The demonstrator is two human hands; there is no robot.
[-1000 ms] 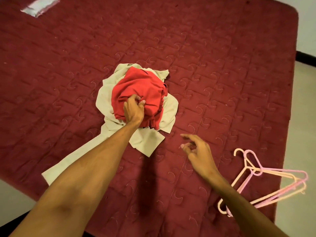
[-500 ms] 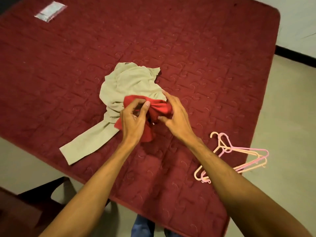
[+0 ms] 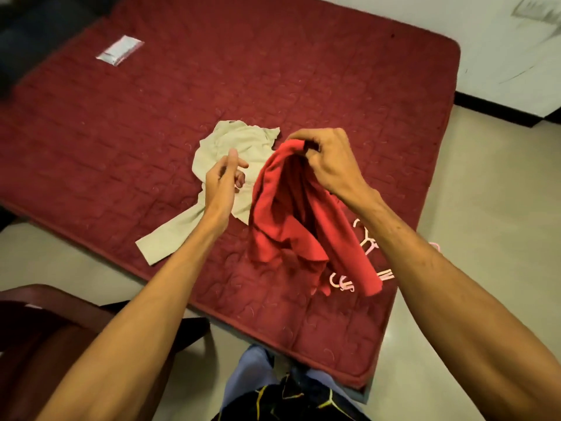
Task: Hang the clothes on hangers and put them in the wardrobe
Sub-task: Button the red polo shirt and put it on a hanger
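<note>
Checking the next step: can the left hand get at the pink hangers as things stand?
Probably not directly. The left hand holds nothing, but the red garment hanging from the right hand drapes between it and the hangers, partly hiding them.

Big bed [image 3: 303,71] fills most of the view, w/ dark red quilted cover, swirl stitching, rounded corners. Small clear packet [image 3: 120,50] lies flat on the cover, far L. Floor [image 3: 485,238] is pale beige, smooth, slightly glossy. Far rt: white wall [image 3: 491,50] w/ black skirting strip [image 3: 498,106] along its base. There's a blurred pale plate [image 3: 534,10] high on it, switch or socket, can't tell. Near L: dark reddish-brown wooden furniture [image 3: 45,329] w/ curved edge, looks like a chair. Far L corner: dark blue-black bulk [image 3: 33,25], too blurred to ID. Light dim & warm, shadows soft.
</note>
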